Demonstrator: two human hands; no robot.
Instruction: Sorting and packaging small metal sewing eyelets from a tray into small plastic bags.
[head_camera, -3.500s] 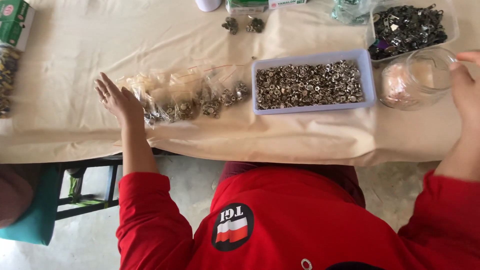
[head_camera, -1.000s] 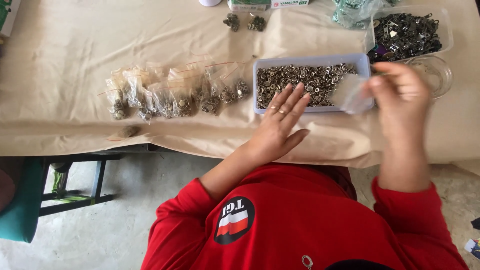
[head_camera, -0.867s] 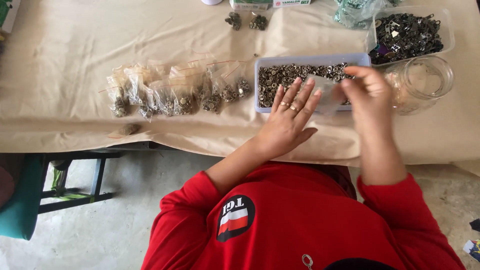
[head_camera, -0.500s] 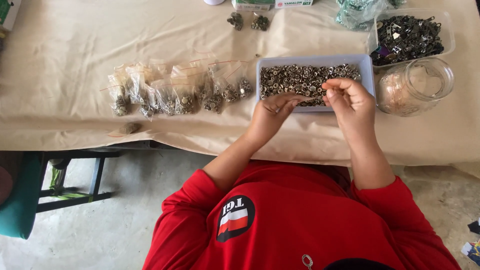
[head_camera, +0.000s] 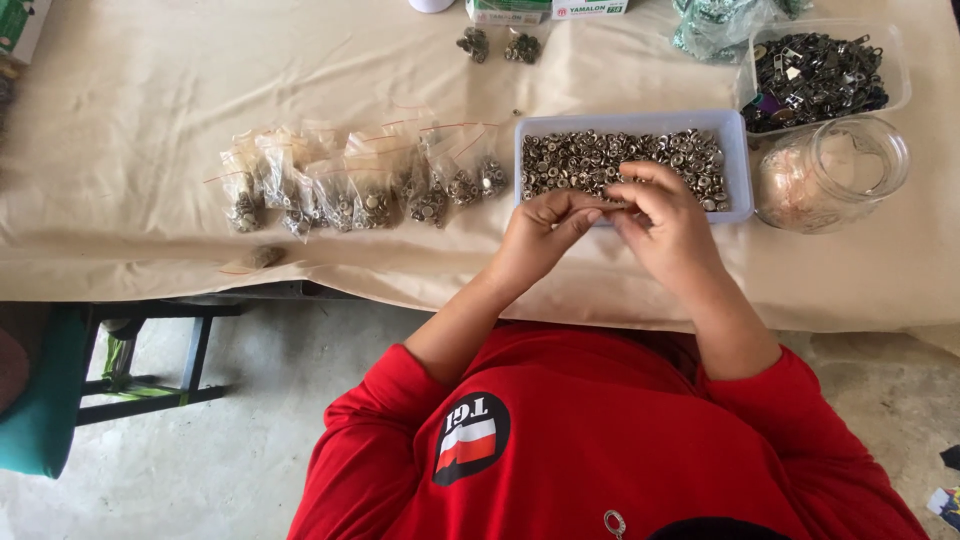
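From the head view, the left hand (head_camera: 545, 225) and the right hand (head_camera: 665, 220) meet fingertip to fingertip at the near rim of the pale blue tray (head_camera: 735, 160), which is heaped with small metal snap fasteners (head_camera: 620, 155). The fingers of both hands are pinched narrow around something thin and clear between them, apparently a small plastic bag, though it is too slight to tell for sure. The tray lies just beyond the fingers, its long axis running left to right along the desk (head_camera: 130, 110). The right hand overlaps the tray's near edge and is the nearer to the fasteners; the left hand sits just short of it. To the left, a row of small filled bags (head_camera: 350, 190) lies close beside the tray; a glass jar (head_camera: 830, 175) stands to its right.
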